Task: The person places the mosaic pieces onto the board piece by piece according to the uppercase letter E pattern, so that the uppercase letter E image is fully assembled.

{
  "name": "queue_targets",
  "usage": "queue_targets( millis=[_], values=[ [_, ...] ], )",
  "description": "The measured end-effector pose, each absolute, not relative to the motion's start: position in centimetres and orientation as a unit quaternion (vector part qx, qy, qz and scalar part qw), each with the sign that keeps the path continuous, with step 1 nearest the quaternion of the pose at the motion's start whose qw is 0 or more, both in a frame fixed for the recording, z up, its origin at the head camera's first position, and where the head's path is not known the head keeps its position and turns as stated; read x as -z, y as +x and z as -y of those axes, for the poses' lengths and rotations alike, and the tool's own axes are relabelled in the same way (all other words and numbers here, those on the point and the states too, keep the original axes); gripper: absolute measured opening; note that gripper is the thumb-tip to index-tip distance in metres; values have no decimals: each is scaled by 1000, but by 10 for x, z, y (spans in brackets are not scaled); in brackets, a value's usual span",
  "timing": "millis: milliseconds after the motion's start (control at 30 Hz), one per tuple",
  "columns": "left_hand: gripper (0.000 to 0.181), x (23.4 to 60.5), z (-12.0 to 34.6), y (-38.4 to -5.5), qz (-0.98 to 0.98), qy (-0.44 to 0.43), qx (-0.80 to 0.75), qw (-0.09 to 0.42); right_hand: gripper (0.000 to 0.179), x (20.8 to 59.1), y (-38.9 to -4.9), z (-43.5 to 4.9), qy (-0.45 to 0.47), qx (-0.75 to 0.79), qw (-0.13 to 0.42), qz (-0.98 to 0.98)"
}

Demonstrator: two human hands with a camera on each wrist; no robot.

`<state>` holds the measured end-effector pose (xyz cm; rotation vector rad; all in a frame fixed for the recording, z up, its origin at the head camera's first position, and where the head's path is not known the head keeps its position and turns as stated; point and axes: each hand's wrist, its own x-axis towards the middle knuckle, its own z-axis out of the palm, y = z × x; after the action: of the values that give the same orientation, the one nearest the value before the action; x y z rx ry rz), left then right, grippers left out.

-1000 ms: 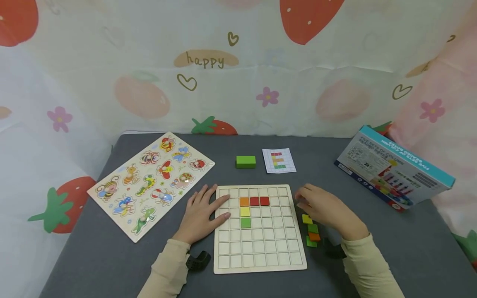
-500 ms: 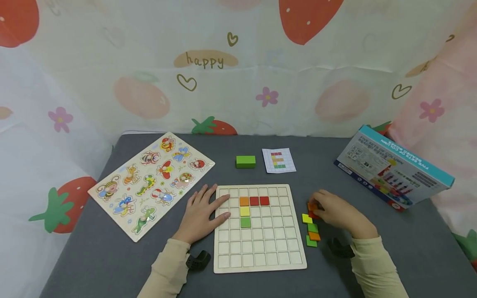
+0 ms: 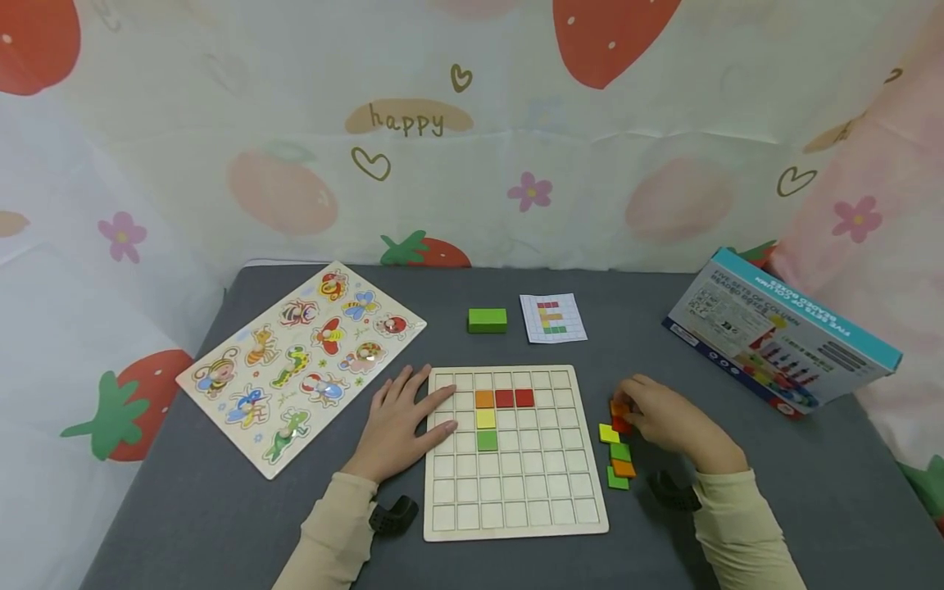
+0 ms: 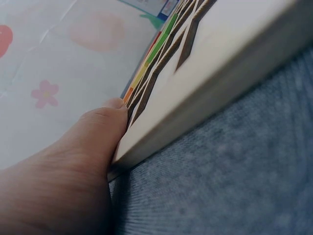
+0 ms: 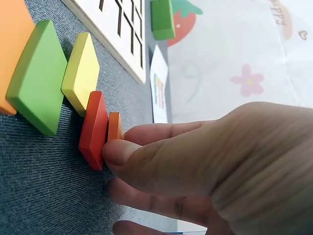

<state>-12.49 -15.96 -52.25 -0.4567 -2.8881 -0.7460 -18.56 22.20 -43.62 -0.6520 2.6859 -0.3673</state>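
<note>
My left hand (image 3: 398,430) lies spread at the left edge of the wooden grid board (image 3: 512,492), thumb and index finger over its rim. On the board are an orange tile (image 3: 483,399), two red tiles (image 3: 514,398), a yellow tile (image 3: 485,419) and a green tile (image 3: 487,441). Right of the board, my right hand (image 3: 667,418) pinches a loose orange tile (image 5: 115,126) between thumb and index finger. The thumb also touches a loose red tile (image 5: 94,131) beside it. A yellow tile (image 5: 80,73) and a green tile (image 5: 39,78) follow in that row.
Behind the board sit a green block (image 3: 487,320) and a pattern card (image 3: 553,318) with coloured squares. An insect puzzle board (image 3: 302,369) lies at the left. A printed box (image 3: 782,336) stands at the right rear, before a fabric backdrop (image 3: 472,197).
My right hand has drawn back to the right from the board's edge, uncovering the loose orange and red tiles. Over the last half second it has barely moved. My left hand stays put.
</note>
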Motion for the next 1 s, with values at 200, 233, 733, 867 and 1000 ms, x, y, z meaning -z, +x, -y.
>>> queue_targets(
  millis=[200,233,733,867,1000],
  values=[
    [59,522,160,-125,956,-150,245,56,13,435,-186,-220,-221,130,184,-949],
    [59,522,160,-125,956,-150,246,57,13,435,-186,-220,-221,130,185,-949],
    [59,522,159,-126,956,-149,247,54,13,434,-187,-216,-237,138,166,-947],
    [59,522,160,-125,956,-147,248,49,13,431,-185,-203,-251,145,151,-945],
    [58,522,160,-124,956,-148,249,51,16,429,-181,-186,-274,146,139,-940]
  ],
)
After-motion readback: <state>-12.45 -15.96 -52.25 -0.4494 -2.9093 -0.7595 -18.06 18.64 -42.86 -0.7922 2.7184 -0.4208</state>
